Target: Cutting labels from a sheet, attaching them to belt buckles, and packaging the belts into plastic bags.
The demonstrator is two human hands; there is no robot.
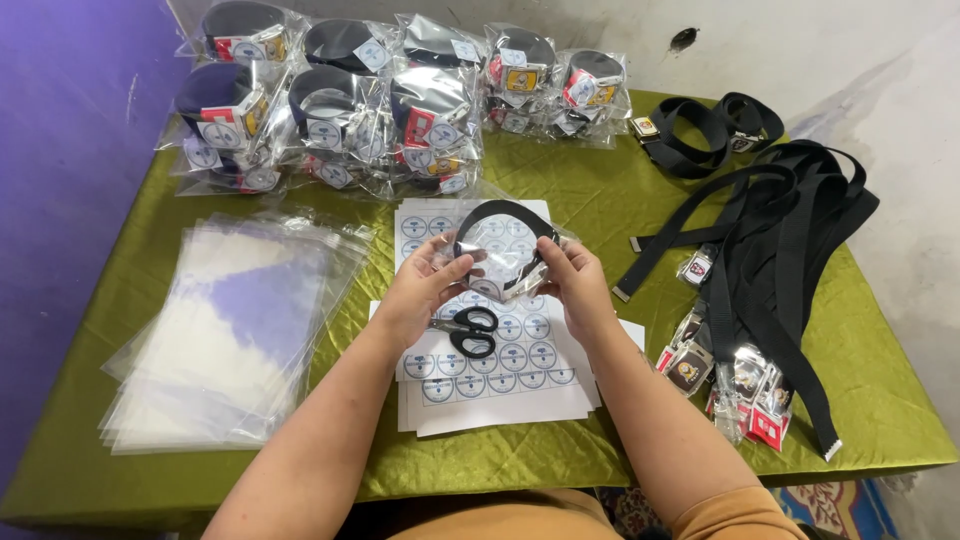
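Note:
Both hands hold one clear plastic bag with a coiled black belt [505,215] inside, raised a little above the table's middle. My left hand [425,290] pinches the bag's left side. My right hand [578,285] grips its right side. Under the hands lie white sheets of round stickers [500,365], and black-handled scissors [470,330] rest on those sheets just below my left hand.
A stack of empty clear bags [230,330] lies at the left on the green tablecloth [600,180]. Several bagged belts [370,100] are piled at the back. Loose black belts [770,250] with buckles spread over the right side.

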